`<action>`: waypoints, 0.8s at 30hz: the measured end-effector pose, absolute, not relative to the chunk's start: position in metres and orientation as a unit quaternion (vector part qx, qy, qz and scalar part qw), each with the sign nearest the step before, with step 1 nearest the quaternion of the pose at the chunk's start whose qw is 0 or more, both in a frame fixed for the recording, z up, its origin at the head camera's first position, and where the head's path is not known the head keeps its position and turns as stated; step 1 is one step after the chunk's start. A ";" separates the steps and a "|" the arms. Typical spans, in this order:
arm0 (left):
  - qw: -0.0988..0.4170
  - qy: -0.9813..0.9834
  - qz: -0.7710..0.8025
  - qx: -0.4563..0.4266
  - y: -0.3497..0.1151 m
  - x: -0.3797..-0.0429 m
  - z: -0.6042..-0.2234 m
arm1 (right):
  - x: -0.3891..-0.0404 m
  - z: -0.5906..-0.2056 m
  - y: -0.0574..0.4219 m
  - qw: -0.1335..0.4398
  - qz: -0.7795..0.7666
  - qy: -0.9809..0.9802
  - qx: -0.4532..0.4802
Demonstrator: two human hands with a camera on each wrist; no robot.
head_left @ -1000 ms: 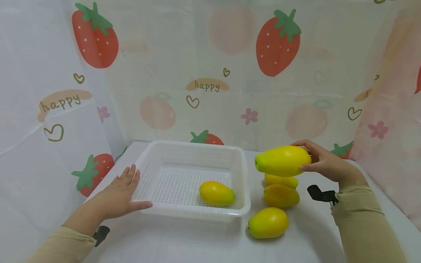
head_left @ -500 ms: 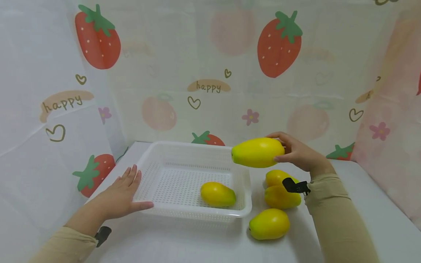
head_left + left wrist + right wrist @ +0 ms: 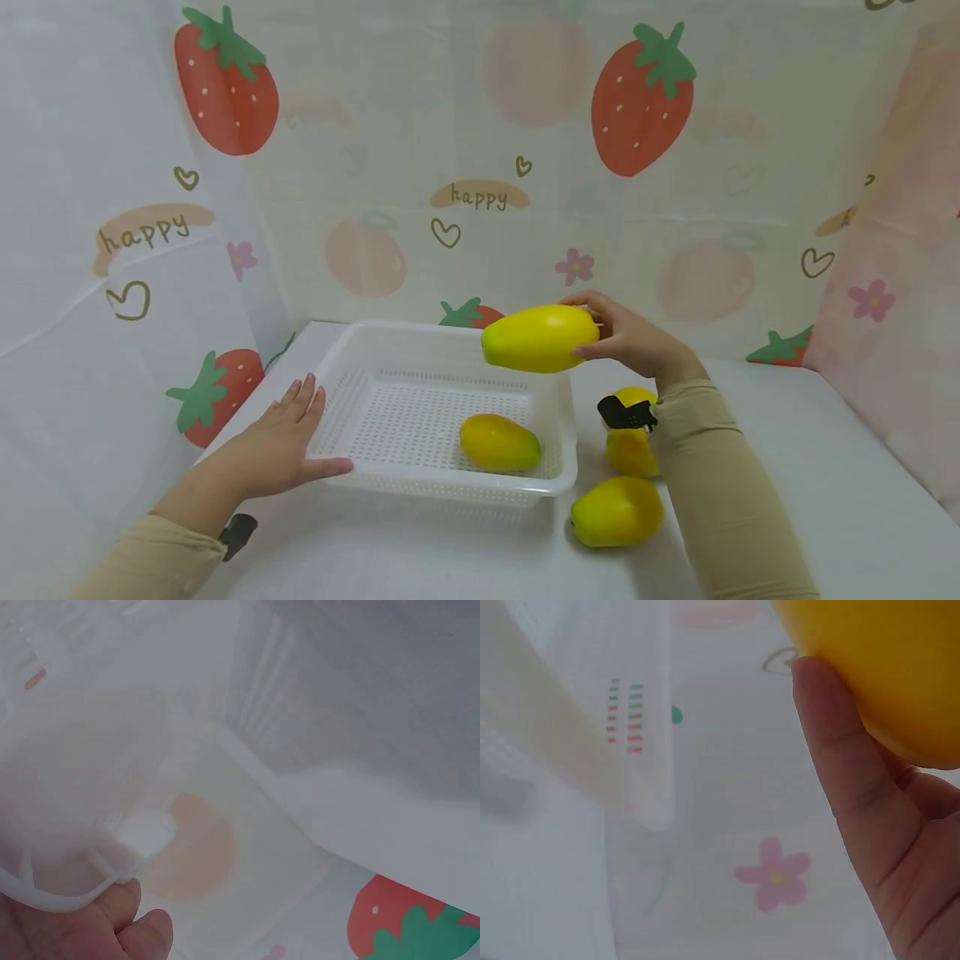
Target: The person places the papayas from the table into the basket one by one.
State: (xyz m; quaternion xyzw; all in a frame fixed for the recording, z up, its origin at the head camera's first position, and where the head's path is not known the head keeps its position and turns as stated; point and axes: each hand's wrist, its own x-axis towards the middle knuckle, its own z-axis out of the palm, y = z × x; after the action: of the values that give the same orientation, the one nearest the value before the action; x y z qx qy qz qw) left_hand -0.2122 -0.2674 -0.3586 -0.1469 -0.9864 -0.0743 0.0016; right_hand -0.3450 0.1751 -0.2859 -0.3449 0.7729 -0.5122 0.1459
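My right hand [image 3: 633, 337] grips a large yellow papaya [image 3: 536, 338] with a greenish tip, holding it level in the air above the back right part of a white plastic basket [image 3: 442, 479]. In the right wrist view, the thumb presses against the side of the papaya [image 3: 900, 667]. My left hand [image 3: 266, 450] rests on the basket's left rim with its fingers straight and thumb spread along the front corner. In the left wrist view, fingertips [image 3: 127, 900] touch the rim. Another papaya [image 3: 498, 443] lies inside the basket at the front right.
On the white table right of the basket lie a papaya [image 3: 617, 512] in front and two more behind it, a darker yellow papaya [image 3: 628, 452] and a farther papaya [image 3: 633, 395], both partly covered by the right wrist camera and sleeve. A patterned cloth [image 3: 480, 125] walls the back and sides.
My right hand has carried its papaya left and slightly up, from above the table papayas to over the basket. The left hand has stayed on the rim.
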 end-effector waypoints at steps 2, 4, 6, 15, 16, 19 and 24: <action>0.002 -0.986 -0.076 -0.147 -0.268 -0.212 -0.359 | -0.346 -0.288 0.166 0.147 -0.508 0.776 -0.344; 0.003 -0.986 -0.077 -0.148 -0.268 -0.212 -0.359 | -0.348 -0.290 0.159 0.148 -0.506 0.778 -0.342; 0.003 -0.986 -0.077 -0.148 -0.268 -0.212 -0.359 | -0.349 -0.292 0.151 0.148 -0.506 0.779 -0.340; 0.004 -0.986 -0.082 -0.148 -0.265 -0.210 -0.356 | -0.356 -0.303 0.127 0.171 -0.508 0.784 -0.313; 0.004 -0.985 -0.083 -0.148 -0.265 -0.210 -0.356 | -0.356 -0.304 0.125 0.173 -0.508 0.785 -0.310; 0.004 -0.985 -0.084 -0.150 -0.265 -0.209 -0.355 | -0.357 -0.305 0.122 0.177 -0.504 0.790 -0.299; 0.008 -0.985 -0.083 -0.151 -0.267 -0.211 -0.358 | -0.358 -0.306 0.117 0.172 -0.489 0.805 -0.287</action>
State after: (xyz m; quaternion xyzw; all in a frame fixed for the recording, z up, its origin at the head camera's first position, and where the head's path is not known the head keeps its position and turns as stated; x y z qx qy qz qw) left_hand -0.2106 -0.2667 -0.3575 -0.1514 -0.9850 -0.0826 0.0077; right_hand -0.3585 0.1174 -0.3057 -0.2866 0.8055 -0.4892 0.1723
